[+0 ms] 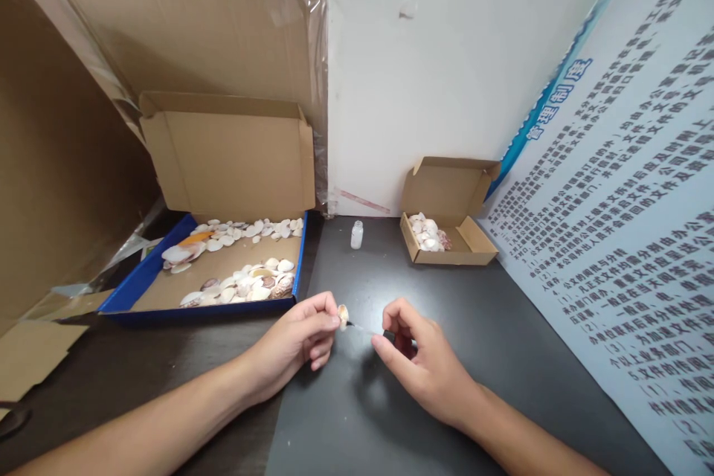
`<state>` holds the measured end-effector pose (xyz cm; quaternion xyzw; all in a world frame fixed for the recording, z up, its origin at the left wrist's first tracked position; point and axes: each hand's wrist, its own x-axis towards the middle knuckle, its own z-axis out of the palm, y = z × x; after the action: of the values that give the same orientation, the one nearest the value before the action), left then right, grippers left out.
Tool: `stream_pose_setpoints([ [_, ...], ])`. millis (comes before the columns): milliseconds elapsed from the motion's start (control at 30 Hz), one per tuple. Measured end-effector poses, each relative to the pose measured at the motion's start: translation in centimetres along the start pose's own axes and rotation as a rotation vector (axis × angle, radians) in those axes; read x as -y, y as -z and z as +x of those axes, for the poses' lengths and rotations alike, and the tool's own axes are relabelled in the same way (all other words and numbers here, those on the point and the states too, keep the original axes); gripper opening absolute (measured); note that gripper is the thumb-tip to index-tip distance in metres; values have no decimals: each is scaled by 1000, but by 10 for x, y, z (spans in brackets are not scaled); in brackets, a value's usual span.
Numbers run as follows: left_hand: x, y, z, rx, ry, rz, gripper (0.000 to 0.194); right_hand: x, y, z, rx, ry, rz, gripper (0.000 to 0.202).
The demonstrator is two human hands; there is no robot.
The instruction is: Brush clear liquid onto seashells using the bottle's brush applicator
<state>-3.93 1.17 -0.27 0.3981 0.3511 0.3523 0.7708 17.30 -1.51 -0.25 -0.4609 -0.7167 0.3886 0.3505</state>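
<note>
A shell is pinched between the fingers of the left hand, above the desk. A brush is gripped by its black cap in the right hand's fingers, its tip at the shell; whether contact is made cannot be told. A bottle is stood beyond, between the blue box and the small box.
</note>
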Motion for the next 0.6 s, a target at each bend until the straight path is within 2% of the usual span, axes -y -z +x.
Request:
stream_pose_setpoints([
  [100, -1, 1, 0, 3, -3, -32, 23, -1, 0, 0, -38, 0, -47, 18],
  [300, 0, 2, 1, 43, 29, -32, 15, -1, -1, -2, 53, 31, 15, 15],
  [467, 0, 2, 1, 59, 40, -3, 15, -2, -2, 1, -8, 3, -47, 13],
  [600, -2, 0, 0, 69, 27, 13, 17, -2, -1, 0, 52, 24, -9, 14],
])
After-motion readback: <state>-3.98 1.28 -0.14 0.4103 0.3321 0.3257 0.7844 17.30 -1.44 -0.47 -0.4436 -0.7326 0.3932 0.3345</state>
